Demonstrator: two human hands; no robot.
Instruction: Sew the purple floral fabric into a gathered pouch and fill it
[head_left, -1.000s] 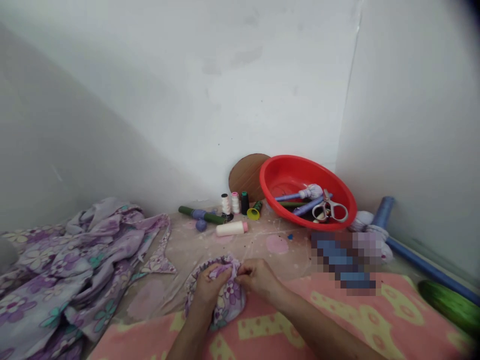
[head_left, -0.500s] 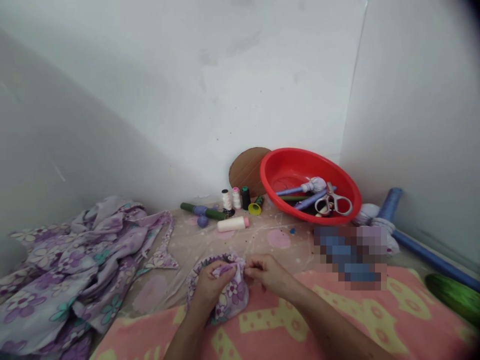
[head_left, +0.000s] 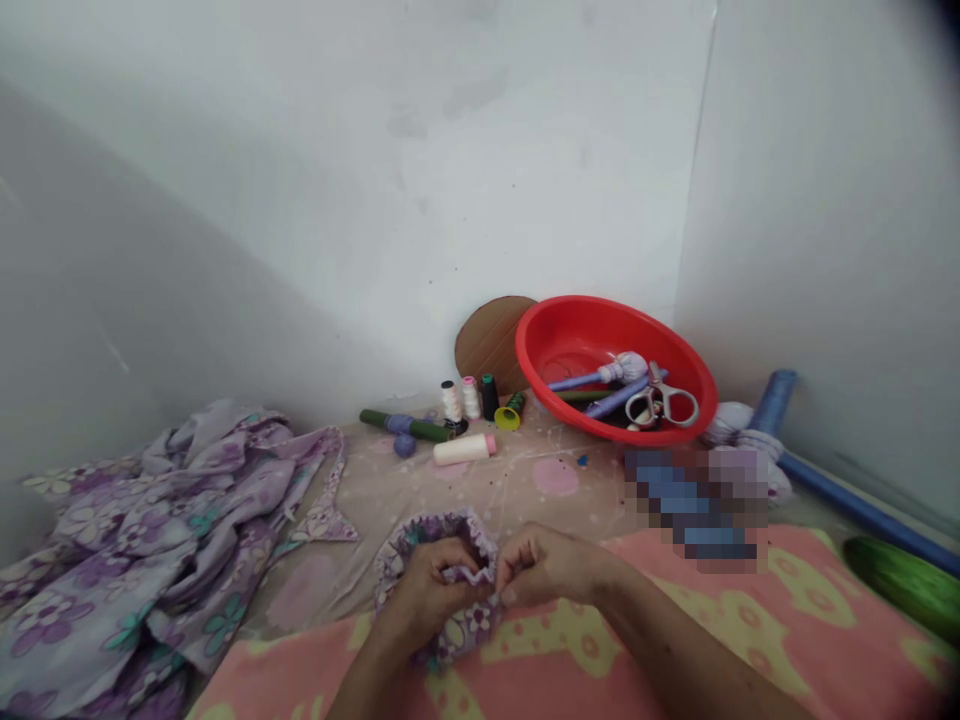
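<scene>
A ring of gathered purple floral cloth (head_left: 469, 628) rests over the edge of a pink and yellow blanket. Its ruffled rim stands up and forms an opening. My left hand (head_left: 431, 590) grips that rim, fingers inside the opening and thumb outside. At the rim's right side is my right hand (head_left: 540, 570), its thumb and fingertips pinched together against the cloth. Whatever is in the pinch is too small to make out.
Crumpled floral fabric (head_left: 172, 520) lies to the left. Behind stand several thread spools (head_left: 470, 398), with one white spool (head_left: 463, 450) lying down. A red basin (head_left: 540, 395) holds scissors (head_left: 661, 405) and cloth-wrapped sticks. A blue rod (head_left: 870, 510) and green object (head_left: 904, 585) are right.
My left fingers have moved into the cloth's opening, which now shows wider. My right hand has shifted slightly lower, closer against the rim.
</scene>
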